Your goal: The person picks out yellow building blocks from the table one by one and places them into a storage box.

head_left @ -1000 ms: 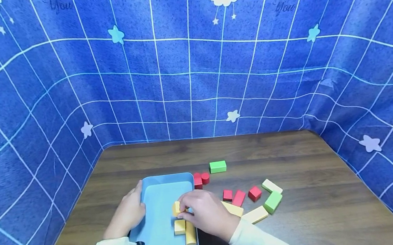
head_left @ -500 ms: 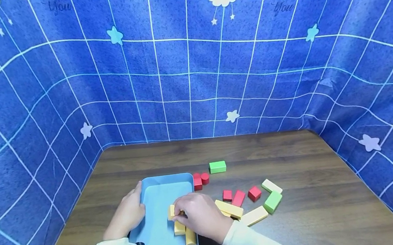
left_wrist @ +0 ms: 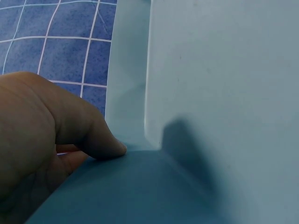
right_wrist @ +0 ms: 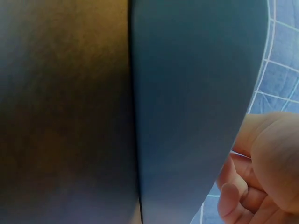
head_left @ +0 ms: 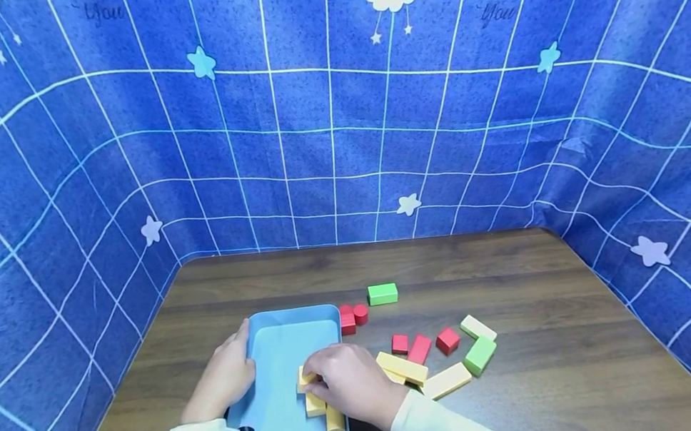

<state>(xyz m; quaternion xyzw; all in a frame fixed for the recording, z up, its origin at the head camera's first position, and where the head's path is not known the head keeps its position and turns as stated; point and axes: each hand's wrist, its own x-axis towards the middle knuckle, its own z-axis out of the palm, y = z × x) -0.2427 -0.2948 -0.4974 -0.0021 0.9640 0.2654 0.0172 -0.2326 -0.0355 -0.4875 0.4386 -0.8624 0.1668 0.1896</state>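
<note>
My left hand (head_left: 222, 380) holds the left wall of a blue tray (head_left: 293, 315). In the left wrist view the thumb (left_wrist: 105, 140) presses inside the wall, with other fingers outside it. My right hand (head_left: 354, 381) reaches over the tray's right wall and pinches a yellow block (head_left: 302, 379) between thumb and fingertips, low over the tray floor. Just below that block lie another yellow block (head_left: 315, 405) and a yellow cylinder (head_left: 335, 422) along the right side. The right wrist view shows the tray's outer wall (right_wrist: 196, 93) large; the pinched block is hidden there.
Right of the tray lie yellow blocks (head_left: 446, 381), red blocks (head_left: 420, 349), a red cylinder (head_left: 360, 314) and a green block (head_left: 480, 355). Another green block (head_left: 383, 294) lies farther back on the wooden table (head_left: 487, 263). A blue patterned cloth (head_left: 336, 137) surrounds the table's far sides.
The right hand has moved slightly left and then a little nearer with the yellow block, bringing it against the lower yellow block in the head view. The left hand stays at the tray wall.
</note>
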